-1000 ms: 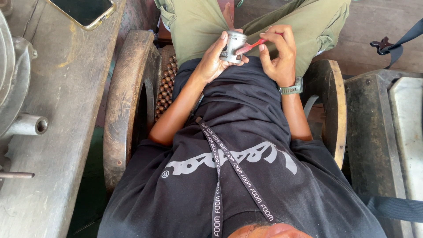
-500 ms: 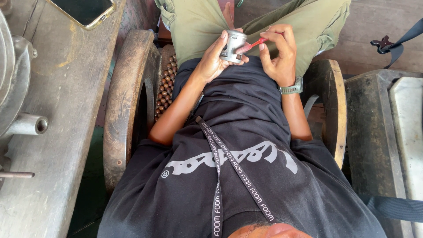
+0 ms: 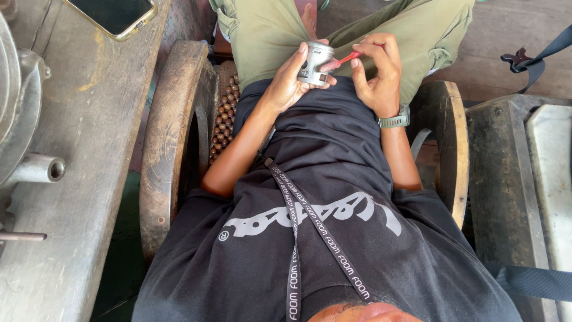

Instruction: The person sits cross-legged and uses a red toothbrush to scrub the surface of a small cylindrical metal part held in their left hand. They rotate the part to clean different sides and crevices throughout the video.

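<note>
Closest first, listed outward from the metal piston (image 3: 314, 62) you are holding over your lap:

1. Black shirt (image 3: 322, 238) with a printed lanyard (image 3: 310, 220) — lying nearest to you, below the piston.
2. Left hand (image 3: 286, 83) — you are wrapping its fingers and thumb around the piston, gripping it firmly from the left side.
3. Metal piston — small, silvery, cylindrical, sitting upright in your left hand, above the shirt hem and in front of your green trousers (image 3: 268, 30).
4. Right hand (image 3: 375, 71) — you are pinching a thin red tool (image 3: 345, 59) between thumb and fingers; a wristwatch (image 3: 396, 119) is sitting on that wrist.
5. Red tool — its tip is touching the right side of the piston. Judging by this contact, the work on the piston appears to be under way; how much is finished cannot be told.
6. Wooden chair arms (image 3: 173, 137) — curving on either side of the piston; brown beads (image 3: 225, 113) are showing to its left.
7. Grey bench (image 3: 89, 149) — well left of the piston, carrying a phone (image 3: 113, 15).
</note>
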